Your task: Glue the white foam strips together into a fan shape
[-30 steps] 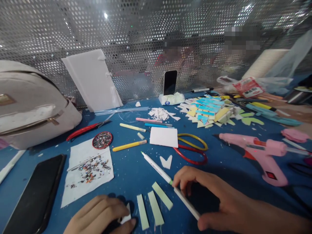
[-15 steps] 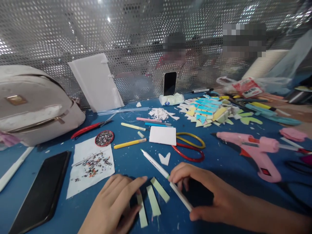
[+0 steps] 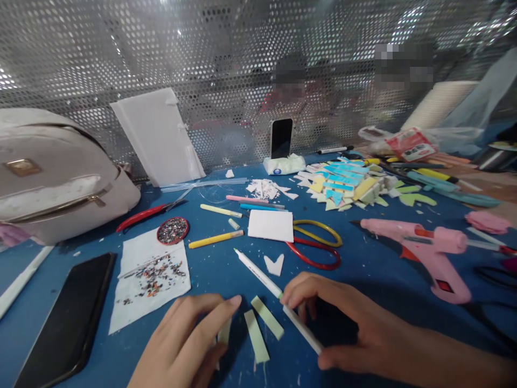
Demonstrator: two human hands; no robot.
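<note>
My left hand is at the bottom edge, its fingers pinched on a pale green foam strip that is tilted up off the blue table. Two more green strips lie flat just to its right. My right hand rests on the table, fingers curled over a white marker pen whose tip points up and left. A small white heart-shaped cut-out lies beyond the pen.
A black phone and a paper with glitter lie left. Red and yellow scissors, a white card, a pink glue gun, foam scraps and a beige bag surround. People sit behind the perforated screen.
My left hand moved up from the bottom edge to the leftmost green strip and lifted it off the table. My right hand stays on the pen.
</note>
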